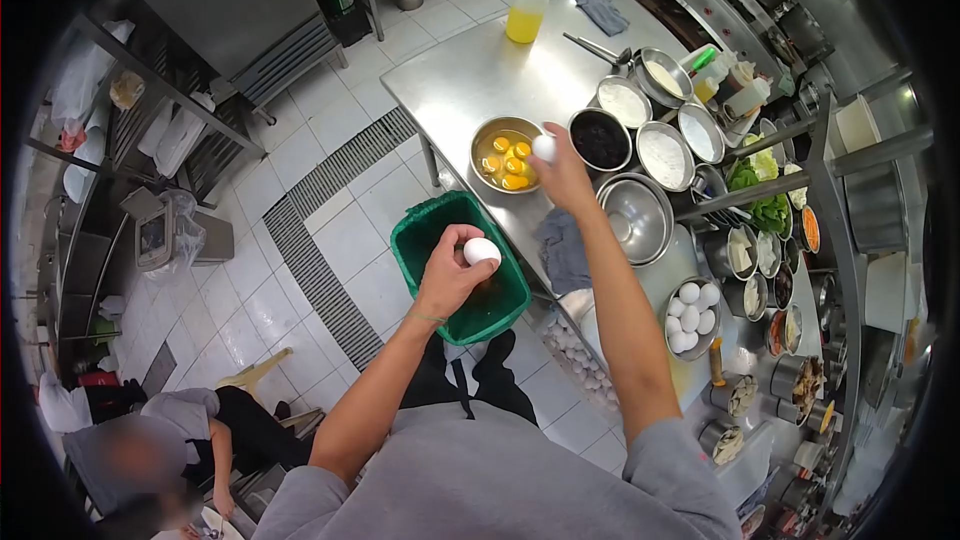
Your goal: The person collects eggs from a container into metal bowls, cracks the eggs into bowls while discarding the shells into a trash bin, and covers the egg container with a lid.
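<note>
My left hand (447,275) is closed round a white egg (482,252) above a green-lined bin (402,243). In my right hand (566,172) is another egg (544,148), held at the right rim of a steel bowl (474,144). Several cracked yolks (515,165) lie in clear egg white inside that bowl. Both eggs look whole from here, though fingers hide part of each. Further right and nearer me, a metal bowl (717,340) holds several whole white eggs (690,320).
Beside the yolk bowl stand a bowl of dark food (600,140), nested empty steel bowls (640,220) and a grey cloth (563,250). A bottle of yellow liquid (527,8) stands at the table's far end. Another person (180,420) sits at lower left.
</note>
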A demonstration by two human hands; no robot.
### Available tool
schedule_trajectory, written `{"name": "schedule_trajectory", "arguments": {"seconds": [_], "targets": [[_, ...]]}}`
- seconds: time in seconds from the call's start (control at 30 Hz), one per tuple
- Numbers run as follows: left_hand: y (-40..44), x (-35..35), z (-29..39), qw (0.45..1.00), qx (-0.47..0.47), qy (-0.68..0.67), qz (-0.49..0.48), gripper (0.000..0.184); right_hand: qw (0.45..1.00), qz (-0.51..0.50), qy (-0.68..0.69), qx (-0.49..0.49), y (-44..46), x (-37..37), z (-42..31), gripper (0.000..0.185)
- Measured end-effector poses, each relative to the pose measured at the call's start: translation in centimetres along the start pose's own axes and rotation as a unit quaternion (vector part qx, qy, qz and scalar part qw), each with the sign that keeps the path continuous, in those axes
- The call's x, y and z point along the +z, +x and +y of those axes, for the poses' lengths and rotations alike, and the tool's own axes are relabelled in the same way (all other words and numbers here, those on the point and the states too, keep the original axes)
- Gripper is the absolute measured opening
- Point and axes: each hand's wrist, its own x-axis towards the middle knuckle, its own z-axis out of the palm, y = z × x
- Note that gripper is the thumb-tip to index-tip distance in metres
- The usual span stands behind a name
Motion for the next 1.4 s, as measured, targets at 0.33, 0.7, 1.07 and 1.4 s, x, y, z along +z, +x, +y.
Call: {"name": "schedule_trajectory", "arguments": {"seconds": [0.33, 0.7, 1.07, 1.4], "targets": [[23.2, 5.0, 18.2, 0.880, 0.202, 0.418, -0.099, 0.099, 0.974, -0.078, -0.212, 0.020, 2.6, 4.2, -1.1, 0.049], [13.8, -2.7, 10.2, 0.959, 0.116, 0.248, -0.066, 0.070, 0.975, -0.123, -0.186, 0.018, 3.8, 3.7, 0.7, 0.042], [-7.4, -18.0, -0.9, 0.973, -0.097, 0.176, 0.113, 0.059, 0.964, -0.155, -0.216, 0.016, 5.3, 5.9, 2.6, 0.048], [-8.5, -15.4, -1.0, 0.983, -0.102, 0.096, 0.118, 0.060, 0.958, -0.168, -0.232, 0.017, 5.8, 6.0, 3.6, 0.048]]}}
